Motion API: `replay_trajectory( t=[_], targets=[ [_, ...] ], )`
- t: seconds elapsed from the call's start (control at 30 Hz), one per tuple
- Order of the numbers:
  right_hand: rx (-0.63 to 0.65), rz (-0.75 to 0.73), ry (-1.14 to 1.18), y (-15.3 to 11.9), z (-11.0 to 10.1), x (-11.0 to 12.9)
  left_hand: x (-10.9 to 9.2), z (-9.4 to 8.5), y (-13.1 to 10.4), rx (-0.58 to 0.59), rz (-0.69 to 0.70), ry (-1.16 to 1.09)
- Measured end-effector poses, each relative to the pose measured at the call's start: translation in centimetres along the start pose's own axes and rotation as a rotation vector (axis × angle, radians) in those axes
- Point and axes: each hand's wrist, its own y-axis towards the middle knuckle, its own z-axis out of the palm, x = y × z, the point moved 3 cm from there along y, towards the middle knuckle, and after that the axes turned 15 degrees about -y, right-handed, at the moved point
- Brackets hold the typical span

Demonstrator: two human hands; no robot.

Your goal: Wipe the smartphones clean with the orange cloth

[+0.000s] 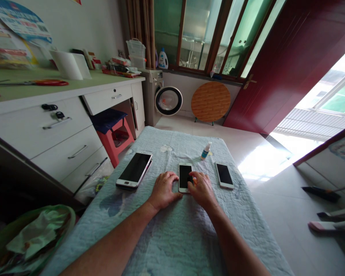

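- White phone (184,176) in the middle is what the work centres on; it lies flat on the pale blue quilted cloth (172,237), face up, its screen dark.
- Handling of it looks under way rather than finished, since both hands are at it: the left hand (163,189) curls along its left edge, thumb near the lower corner, and the right hand (202,188) reaches over its right side, fingers above the glass.
- Hands are apart from each other, with the phone between them. Their own fingers hide the contact, so I cannot tell whether either is clamped on the phone, nor what the small orange piece (194,181) by the right fingers is.
- Untouched by either hand at this moment: the larger phone (135,168) to the left, resting on something dark, and the smaller phone (225,175) to the right, lying alone.
- Spray bottle (205,151) stands beyond the right hand, unheld.
- Left to do, by my judgement: complete the handling and free the phone from both hands; whether the other phones have had their turn does not show.
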Motion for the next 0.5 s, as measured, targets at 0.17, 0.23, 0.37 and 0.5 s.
replay_trajectory(
  t=[0.17, 0.23, 0.37, 0.5],
  targets=[
    [0.006, 0.010, 0.050, 0.13, 0.01, -0.14, -0.02, 0.05, -0.06, -0.013, 0.004, 0.010],
    [0.004, 0.009, 0.067, 0.17, -0.01, -0.18, -0.06, 0.09, -0.12, -0.018, 0.015, 0.020],
    [-0.013, 0.004, 0.106, 0.23, 0.05, -0.35, -0.28, 0.18, -0.30, -0.030, 0.045, 0.064],
    [-0.051, -0.011, 0.168, 0.29, 0.15, -0.56, -0.53, 0.26, -0.49, -0.042, 0.089, 0.119]
  ],
)
